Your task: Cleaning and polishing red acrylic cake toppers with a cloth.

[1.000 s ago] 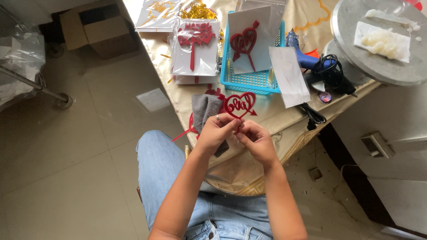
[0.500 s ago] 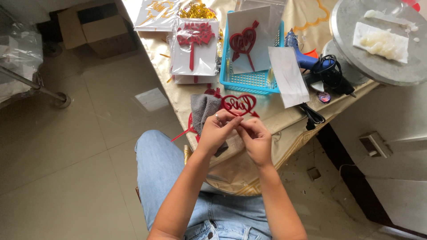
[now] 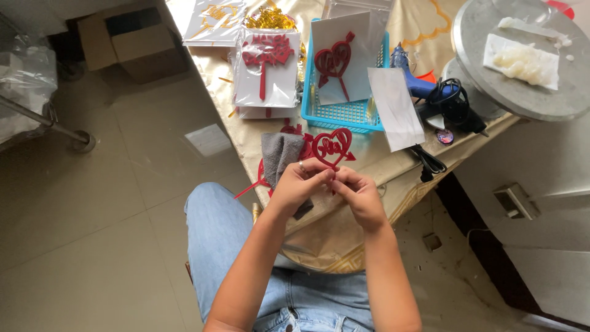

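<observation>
Barely anything has shifted over the last second, honestly: the red heart topper sits a touch more upright above the fingers than it did a second ago, when it leaned a bit more to the right, and both hands have stayed put at the near edge of the bench. So whatever fiddly bit is going on at the stem, it looks to me like it's still mid-way, not wrapping up.

Only the one head view, so here goes. Left hand has its grip pinched together on the stem just under the heart, ring showing on one finger. Right hand is pressed right up against it, fingertips closed on the same stem from the right side. The heart itself pokes up just past both hands, held off the bench surface rather than lying on it.

Just beside the left hand lies a grey cloth, with more red cutouts peeking out from under it. Farther away there's a blue basket holding another red heart on a white card, and left of that a stack of clear bags with red toppers inside. A blue glue gun lies to the right of the basket, near a round metal tray with a pale lump on a white sheet.
</observation>
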